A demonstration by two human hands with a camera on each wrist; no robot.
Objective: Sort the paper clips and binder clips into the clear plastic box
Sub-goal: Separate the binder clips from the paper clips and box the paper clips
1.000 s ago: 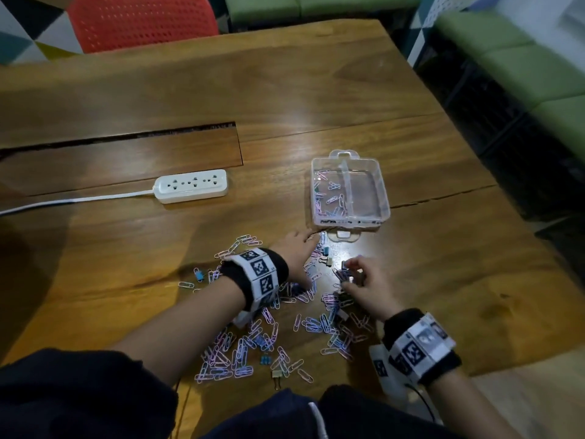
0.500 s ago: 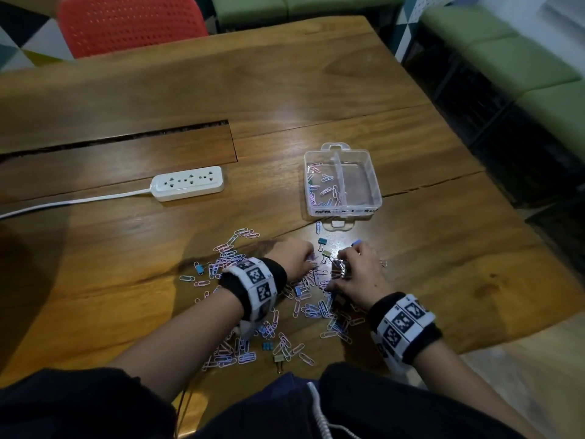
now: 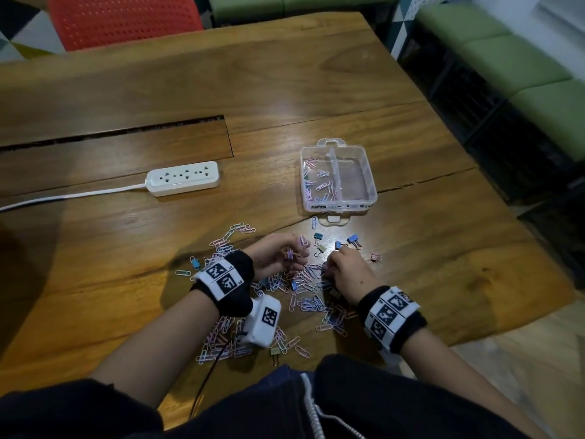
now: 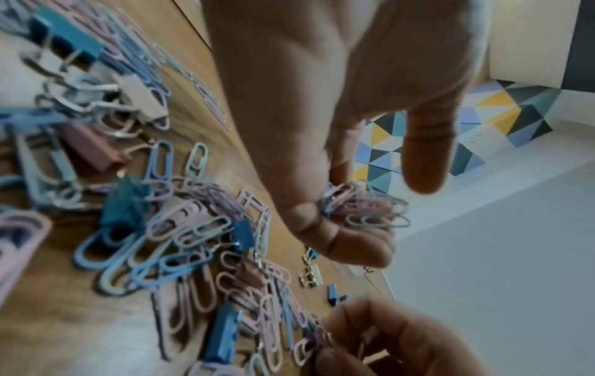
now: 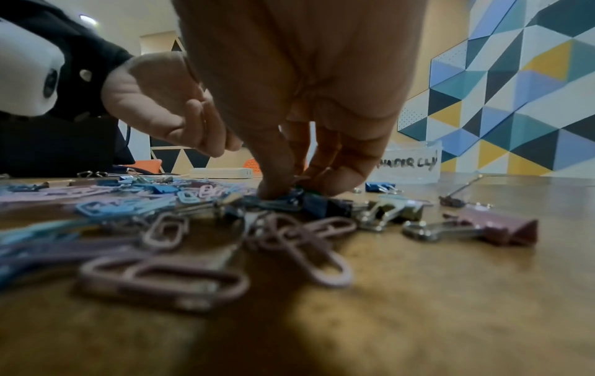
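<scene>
A clear plastic box with two compartments stands beyond my hands; its left compartment holds several paper clips. Pastel paper clips lie spread on the wooden table, with small binder clips among them. My left hand hovers just above the pile and grips a bunch of paper clips in its curled fingers. My right hand is down on the pile. Its thumb and fingertips pinch at a dark blue binder clip, mostly hidden under them.
A white power strip with its cord lies to the left. A slot cuts the tabletop behind it. The table's right edge and green benches are on the right, and a red chair stands at the far side.
My left hand has risen off the pile with a bunch of paper clips in its fingers. My right hand has come down and its fingertips have closed on clips on the table.
</scene>
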